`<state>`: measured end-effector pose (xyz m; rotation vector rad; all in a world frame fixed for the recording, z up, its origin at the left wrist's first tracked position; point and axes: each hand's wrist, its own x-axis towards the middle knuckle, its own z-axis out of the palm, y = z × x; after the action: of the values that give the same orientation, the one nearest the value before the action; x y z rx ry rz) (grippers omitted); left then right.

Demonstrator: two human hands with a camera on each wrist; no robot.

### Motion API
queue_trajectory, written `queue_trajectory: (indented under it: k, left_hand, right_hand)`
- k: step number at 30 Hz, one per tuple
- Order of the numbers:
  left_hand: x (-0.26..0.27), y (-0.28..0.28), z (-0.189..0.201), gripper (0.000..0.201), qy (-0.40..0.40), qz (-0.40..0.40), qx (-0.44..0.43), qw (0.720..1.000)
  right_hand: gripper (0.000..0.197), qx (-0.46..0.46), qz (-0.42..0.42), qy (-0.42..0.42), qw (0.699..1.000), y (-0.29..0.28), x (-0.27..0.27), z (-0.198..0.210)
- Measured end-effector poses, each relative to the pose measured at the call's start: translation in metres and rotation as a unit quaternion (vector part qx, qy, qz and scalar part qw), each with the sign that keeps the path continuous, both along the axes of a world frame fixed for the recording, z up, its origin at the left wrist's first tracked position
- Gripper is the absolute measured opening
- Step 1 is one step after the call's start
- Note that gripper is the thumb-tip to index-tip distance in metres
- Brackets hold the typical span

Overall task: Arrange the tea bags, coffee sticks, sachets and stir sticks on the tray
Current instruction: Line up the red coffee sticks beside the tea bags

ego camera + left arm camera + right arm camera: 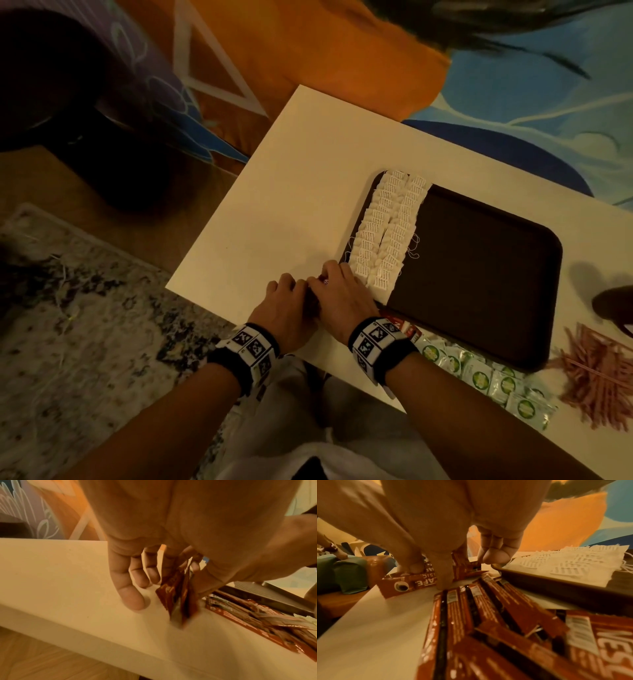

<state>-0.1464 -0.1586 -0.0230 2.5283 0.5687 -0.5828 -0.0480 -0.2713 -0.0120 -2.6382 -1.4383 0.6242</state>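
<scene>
Red foil coffee sticks [178,601], a small bundle stood on end, are pinched between the left hand [284,308] and right hand [342,294] at the white tabletop's [274,205] near edge. More loose sticks [488,615] lie under the right wrist. The dark rectangular tray [479,274], its left end filled with white paper tea bags [387,233], lies just right of the hands, nearer the right hand.

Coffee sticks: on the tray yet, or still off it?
Off. The coffee sticks lie piled on the table beside the tray; only tea bags sit on it.
</scene>
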Motion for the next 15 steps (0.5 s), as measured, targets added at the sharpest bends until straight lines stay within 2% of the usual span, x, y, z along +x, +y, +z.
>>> queue_trajectory:
  k: [5,7,10,15]
  left_hand:
    - [0.004,-0.004,-0.009,0.061,0.022,-0.020,0.014,0.999]
    - [0.005,-0.004,-0.011,0.052,0.025,-0.007,0.015,1.000]
    - [0.009,-0.003,-0.013,0.029,0.021,0.005,0.019,1.000]
    - [0.017,0.001,-0.011,0.028,0.034,-0.015,0.028,0.999]
  right_hand:
    - [0.025,0.010,-0.006,0.015,1.000,0.005,0.005,0.003]
    - [0.015,0.016,-0.008,0.014,1.000,0.006,0.007,0.003]
    - [0.010,0.024,-0.024,0.023,0.999,0.007,0.009,0.002]
    - [0.013,0.053,-0.037,0.053,0.997,0.011,0.016,0.003]
